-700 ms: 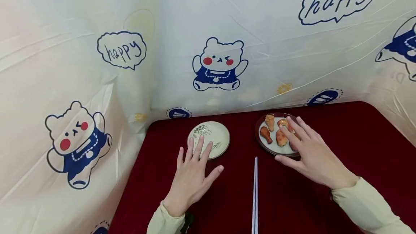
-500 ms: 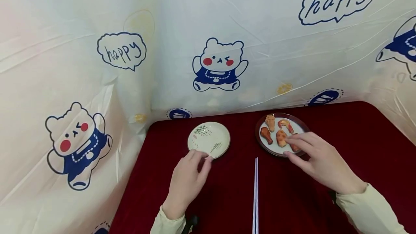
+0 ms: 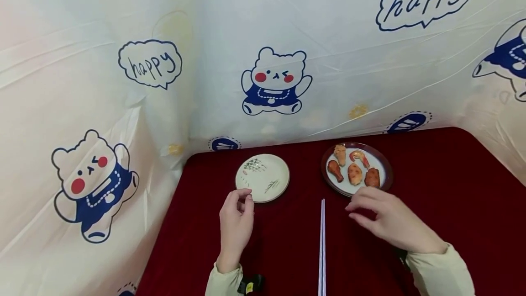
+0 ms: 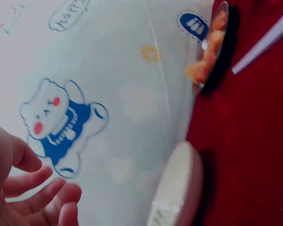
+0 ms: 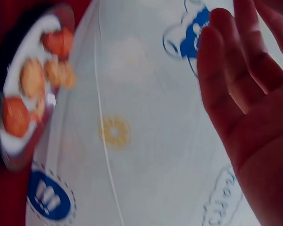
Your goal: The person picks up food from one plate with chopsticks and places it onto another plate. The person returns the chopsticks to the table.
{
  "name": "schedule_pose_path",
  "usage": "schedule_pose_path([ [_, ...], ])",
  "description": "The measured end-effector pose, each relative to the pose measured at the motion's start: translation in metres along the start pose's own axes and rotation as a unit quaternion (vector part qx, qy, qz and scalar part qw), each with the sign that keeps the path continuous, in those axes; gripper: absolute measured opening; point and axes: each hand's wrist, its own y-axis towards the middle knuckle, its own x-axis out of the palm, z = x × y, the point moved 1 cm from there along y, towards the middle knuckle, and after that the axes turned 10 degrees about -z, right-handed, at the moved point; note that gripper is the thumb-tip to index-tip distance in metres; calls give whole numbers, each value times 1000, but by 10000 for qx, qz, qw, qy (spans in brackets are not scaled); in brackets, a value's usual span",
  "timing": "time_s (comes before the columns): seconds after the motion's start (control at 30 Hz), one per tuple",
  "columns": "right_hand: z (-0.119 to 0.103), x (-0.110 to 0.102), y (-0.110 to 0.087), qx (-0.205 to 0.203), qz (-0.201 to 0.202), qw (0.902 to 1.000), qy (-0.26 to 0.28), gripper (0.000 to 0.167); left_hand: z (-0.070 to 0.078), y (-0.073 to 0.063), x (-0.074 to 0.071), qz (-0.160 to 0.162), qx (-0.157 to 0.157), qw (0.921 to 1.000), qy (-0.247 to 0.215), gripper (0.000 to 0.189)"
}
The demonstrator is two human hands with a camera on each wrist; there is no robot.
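My left hand [image 3: 237, 223] hovers by the near-left edge of a cream plate [image 3: 267, 175] with a green plant pattern, its fingers loosely curled and holding nothing. In the left wrist view those fingers [image 4: 42, 197] stand apart from the plate [image 4: 177, 183]. The right hand [image 3: 390, 216], also with nothing in it, is just in front of a dark-rimmed plate [image 3: 388, 168]. On that plate lie a drumstick [image 3: 335, 170], a breaded piece [image 3: 340, 155], a shrimp [image 3: 360, 158] and two browned wing pieces [image 3: 355, 174]. Relaxed, bent fingers [image 5: 210, 70] show in the right wrist view.
A pair of pale lilac chopsticks [image 3: 322, 245] lies lengthwise between the hands on the dark red tablecloth [image 3: 287, 250]. A white curtain [image 3: 337, 49] printed with bears surrounds the table at the back and sides. A black wrist strap [image 3: 251, 284] shows by the left sleeve.
Both hands have drawn back towards the person from over the plates, their spread fingers now loosely bent. The wing pieces and shrimp have come into full view. Plates and chopsticks stay put.
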Motion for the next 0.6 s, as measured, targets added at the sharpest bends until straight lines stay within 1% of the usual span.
schedule_pose_path([
  [0.13, -8, 26, 4, -101, -710, 9973, 168, 27, -18, 4, 7, 228, -500, 9976, 428, 16],
  [0.2, -12, 40, 5, -144, -1080, 9937, 258, 23, -29, 6, 10, 206, -775, 9956, 490, 19],
  [0.27, -17, 53, 5, -223, -1409, 9892, 337, 20, -40, 9, 14, 92, -1002, 9938, 471, 23],
  [0.37, -24, 72, 4, -347, -1897, 9799, 501, 20, -55, 15, 18, -118, -1277, 9911, 351, 30],
  [0.43, -28, 82, 2, -405, -2153, 9739, 592, 22, -63, 19, 19, -235, -1453, 9889, 215, 34],
  [0.5, -30, 90, 1, -475, -2329, 9691, 653, 24, -70, 22, 19, -340, -1625, 9861, -20, 38],
  [0.6, -32, 99, -1, -500, -2485, 9650, 673, 27, -78, 27, 18, -521, -1892, 9796, -429, 44],
])
